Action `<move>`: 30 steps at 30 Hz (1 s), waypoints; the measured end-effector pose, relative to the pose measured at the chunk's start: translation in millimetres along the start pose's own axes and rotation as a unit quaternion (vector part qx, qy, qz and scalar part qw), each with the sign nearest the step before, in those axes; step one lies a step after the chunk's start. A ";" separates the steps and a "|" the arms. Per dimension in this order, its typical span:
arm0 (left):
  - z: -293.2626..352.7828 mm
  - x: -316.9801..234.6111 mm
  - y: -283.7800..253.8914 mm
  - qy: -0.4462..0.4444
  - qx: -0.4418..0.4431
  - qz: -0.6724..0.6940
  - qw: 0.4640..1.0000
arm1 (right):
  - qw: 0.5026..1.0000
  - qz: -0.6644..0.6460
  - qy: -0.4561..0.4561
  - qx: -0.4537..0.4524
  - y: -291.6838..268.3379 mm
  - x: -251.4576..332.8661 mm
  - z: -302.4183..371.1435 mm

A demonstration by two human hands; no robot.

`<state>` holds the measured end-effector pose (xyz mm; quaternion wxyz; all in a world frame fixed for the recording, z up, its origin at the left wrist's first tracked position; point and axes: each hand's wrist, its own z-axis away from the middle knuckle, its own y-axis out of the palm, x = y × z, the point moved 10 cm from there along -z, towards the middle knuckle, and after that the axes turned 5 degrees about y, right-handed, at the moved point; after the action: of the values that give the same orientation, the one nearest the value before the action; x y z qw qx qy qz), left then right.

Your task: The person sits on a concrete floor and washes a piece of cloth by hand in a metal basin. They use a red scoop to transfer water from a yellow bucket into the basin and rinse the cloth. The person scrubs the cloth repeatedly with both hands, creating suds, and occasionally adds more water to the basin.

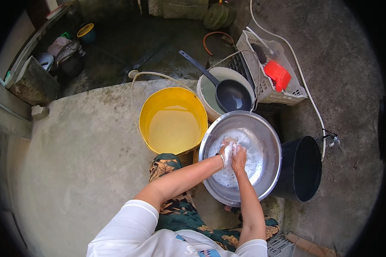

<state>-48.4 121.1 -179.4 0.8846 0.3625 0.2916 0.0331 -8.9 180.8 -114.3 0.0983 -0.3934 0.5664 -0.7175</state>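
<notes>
A wide metal basin (266, 128) holds sudsy water (251, 171) in front of me. Both my hands are together over its middle, fingers closed around a small white, soapy cloth-like bundle (228, 150). My left hand (222, 149) presses it from the left, with a bracelet at the wrist. From the right, my right hand (239, 160) squeezes against the same bundle. Foam and fingers cover much of it, so its exact kind cannot be made out.
Left of the basin stands a yellow bucket (146, 128) of water. Behind it, a long-handled dark dipper (233, 96) rests across a white bucket (210, 112). A black bucket (298, 169) stands right. A crate (294, 99) holds a red scoop (278, 75); a pale hose (302, 70) runs alongside.
</notes>
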 end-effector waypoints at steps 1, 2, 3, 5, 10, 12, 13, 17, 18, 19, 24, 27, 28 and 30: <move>-3.9 2.3 -8.6 -0.019 -0.033 0.029 0.999 | 0.998 -0.065 -0.010 0.003 1.5 11.7 4.5; -6.9 6.4 -15.8 -0.040 -0.063 0.061 0.995 | 0.992 -0.127 -0.019 0.005 -5.8 28.2 13.6; -10.5 8.7 -12.4 -0.063 -0.023 0.072 0.995 | 0.982 -0.188 -0.027 0.007 -15.0 44.6 23.1; -14.2 13.3 -9.6 -0.109 0.059 0.098 0.987 | 0.947 -0.316 -0.050 0.009 -47.4 78.8 46.6; 12.2 10.1 47.2 -0.191 0.269 0.392 0.859 | 0.956 -0.142 -0.191 -0.171 -86.0 90.4 42.5; 21.0 9.3 32.8 -0.121 0.145 0.213 0.959 | 0.958 -0.234 -0.063 -0.151 -81.1 57.9 21.9; 17.6 6.2 26.4 -0.089 0.131 0.166 0.973 | 0.948 -0.270 -0.066 -0.151 -80.8 60.6 17.2; 13.4 -15.2 15.8 -0.103 0.014 0.234 0.967 | 0.907 -0.417 -0.022 -0.057 -59.3 76.8 37.2; 13.6 -18.6 13.4 -0.106 -0.018 0.267 0.958 | 0.897 -0.440 -0.006 -0.031 -51.8 80.6 45.8; 12.2 -26.4 16.1 -0.070 0.004 0.232 0.970 | 0.901 -0.430 -0.011 -0.056 -54.7 83.6 52.4; 20.6 1.2 21.5 -0.087 0.091 0.188 0.974 | 0.921 -0.358 -0.026 -0.152 -64.3 50.7 22.1; 25.8 0.4 25.9 -0.075 0.068 0.124 0.987 | 0.923 -0.368 -0.008 -0.111 -48.8 36.7 13.4; 20.9 -5.5 31.5 -0.079 0.145 0.189 0.968 | 0.872 -0.482 0.075 -0.026 -34.4 50.3 27.7; 18.6 -12.6 37.9 -0.092 0.297 0.313 0.897 | 0.885 -0.450 0.024 -0.115 -46.8 66.2 51.5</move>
<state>-43.0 134.0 -137.7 0.7029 0.6821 0.0763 0.1867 -4.3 119.9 -40.1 -0.2948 -0.5974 0.4091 -0.6236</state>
